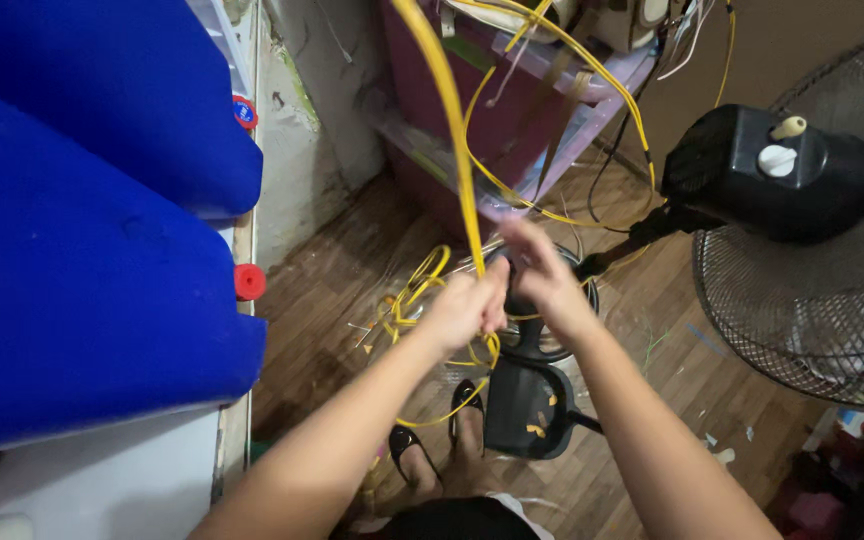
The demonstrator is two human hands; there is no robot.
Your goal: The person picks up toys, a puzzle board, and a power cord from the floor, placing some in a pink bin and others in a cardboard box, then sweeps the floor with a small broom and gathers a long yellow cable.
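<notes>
Forearms nearest. Left hand (464, 308) closed around the yellow cable (452, 130), which rises overhead and trails in loops to the floor (342, 290). Right hand (544, 280) half open, fingers touching the cable beside it. Advisable: keep loops untangled, clear of the fan (802, 240).

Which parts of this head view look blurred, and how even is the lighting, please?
Head view: the right hand is smeared by motion blur, the left hand slightly softer; the thin yellow cable blurs near the lens; the black pedestal fan stays fairly sharp; light is dim and even, darkest at the lower right corner.
</notes>
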